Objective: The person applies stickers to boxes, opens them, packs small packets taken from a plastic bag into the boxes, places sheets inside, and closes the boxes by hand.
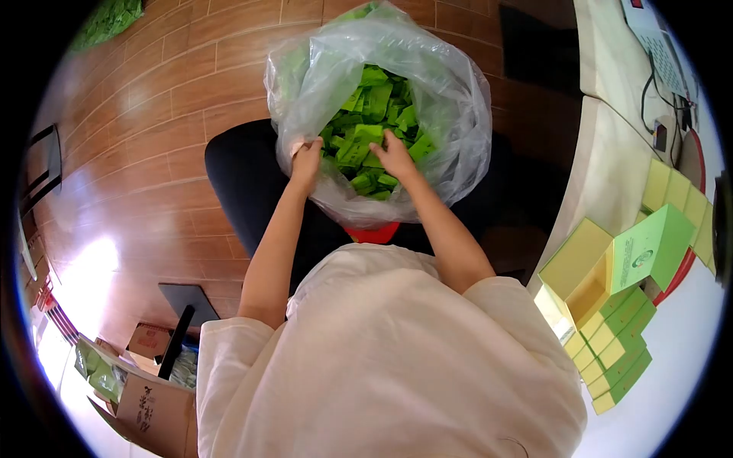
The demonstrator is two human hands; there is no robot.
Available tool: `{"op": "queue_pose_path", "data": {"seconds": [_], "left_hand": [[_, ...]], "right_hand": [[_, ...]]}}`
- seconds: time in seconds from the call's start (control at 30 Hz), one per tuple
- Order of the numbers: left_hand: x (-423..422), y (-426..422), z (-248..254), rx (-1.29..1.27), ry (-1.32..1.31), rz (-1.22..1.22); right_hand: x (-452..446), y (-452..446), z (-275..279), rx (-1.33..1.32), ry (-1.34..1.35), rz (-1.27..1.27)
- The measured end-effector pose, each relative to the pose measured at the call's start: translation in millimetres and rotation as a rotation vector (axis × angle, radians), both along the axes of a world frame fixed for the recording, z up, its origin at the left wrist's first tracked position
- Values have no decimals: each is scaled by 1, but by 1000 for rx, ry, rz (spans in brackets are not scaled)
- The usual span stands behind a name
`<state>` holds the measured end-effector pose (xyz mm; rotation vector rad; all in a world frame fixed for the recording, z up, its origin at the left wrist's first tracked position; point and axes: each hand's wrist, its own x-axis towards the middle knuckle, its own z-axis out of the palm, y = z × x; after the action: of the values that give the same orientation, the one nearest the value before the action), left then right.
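A large clear plastic bag [458,99] stands open between my knees, filled with many small green packets [376,101]. My left hand [306,160] is closed on the bag's left rim. Inside the bag, my right hand [396,156] pinches the edge of a green packet [369,135] lying on top of the others. Part of something red [372,233] shows below the bag.
At the right, a table [603,164] holds an open green box [641,248], several small green boxes [622,343], cables and a pale device [658,49]. Cardboard boxes [156,408] and a black stand [188,304] are at lower left. Green material [107,21] lies at upper left.
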<state>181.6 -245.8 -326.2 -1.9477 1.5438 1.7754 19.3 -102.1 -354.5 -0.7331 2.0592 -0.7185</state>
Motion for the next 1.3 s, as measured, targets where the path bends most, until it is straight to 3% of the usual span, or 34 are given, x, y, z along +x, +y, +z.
{"op": "queue_pose_path", "data": {"seconds": [0.1, 0.17, 0.23, 0.33, 0.4, 0.47, 0.5, 0.53, 0.6, 0.67, 0.73, 0.77, 0.8, 0.87, 0.9, 0.97, 1.0, 1.07, 1.1, 1.2, 1.3], "left_hand": [[-1, 1, 1, 60, 148, -42], [-7, 9, 29, 259, 412, -1], [-12, 21, 57, 334, 474, 93], [-13, 43, 71, 431, 558, 266], [-10, 54, 74, 263, 714, 133], [-10, 55, 60, 196, 716, 202], [-8, 49, 58, 80, 672, 260], [-7, 44, 57, -34, 627, 317], [-6, 33, 67, -116, 594, 302], [-5, 22, 85, -199, 559, 283], [1, 14, 102, -179, 497, -111], [2, 9, 111, -18, 462, -277], [1, 8, 121, -21, 463, -280], [-2, 10, 137, 308, 468, -426], [0, 7, 135, 306, 464, -426], [3, 0, 129, 707, 707, -136], [6, -1, 132, 705, 706, -134], [11, -2, 139, 1002, 919, 96], [15, 4, 131, 968, 1024, 117], [25, 33, 117, 843, 970, 124], [28, 49, 116, 925, 952, 222]], "right_hand": [[-29, 0, 31, -181, -457, -278], [-35, 1, 55, -191, -504, -313], [-33, 0, 80, -255, -561, -365], [-15, 4, 92, -263, -556, -372], [-1, 9, 100, -233, -542, -348], [7, 14, 111, -62, -496, -212], [14, 16, 114, -235, -499, -300], [11, 21, 119, -236, -492, -300], [-1, 31, 131, -126, -222, -385], [-10, 43, 122, -260, -137, -414], [-16, 41, 148, -427, 19, -221], [-16, 37, 161, -518, 59, -153], [-11, 34, 170, -521, 61, -155], [8, 30, 182, -647, 59, 7], [19, 29, 187, -650, 56, 6], [40, 30, 199, -665, -40, 200], [46, 29, 206, -667, -42, 202], [54, 28, 216, -662, 11, 204], [56, 29, 215, -678, 51, 237], [69, 31, 202, -687, -6, 282], [87, 31, 193, -649, -29, 352]]}}
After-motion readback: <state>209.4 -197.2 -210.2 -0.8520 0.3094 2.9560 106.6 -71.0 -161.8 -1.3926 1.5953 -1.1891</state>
